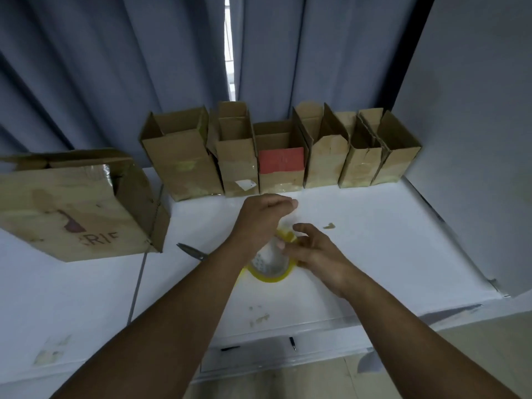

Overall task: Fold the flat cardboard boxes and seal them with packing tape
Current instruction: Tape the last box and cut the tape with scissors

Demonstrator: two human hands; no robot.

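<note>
One camera is sitting on the person's head. It is looking forward and down, close over the white table [374, 254], and facing the curtain [115, 67].

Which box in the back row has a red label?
The third box from the left, behind the hands: only its front is partly red, while the others show plain brown cardboard.

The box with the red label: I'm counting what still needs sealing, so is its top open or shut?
Open. The box with the red label has its top flaps standing up, and its inner walls show.
</note>
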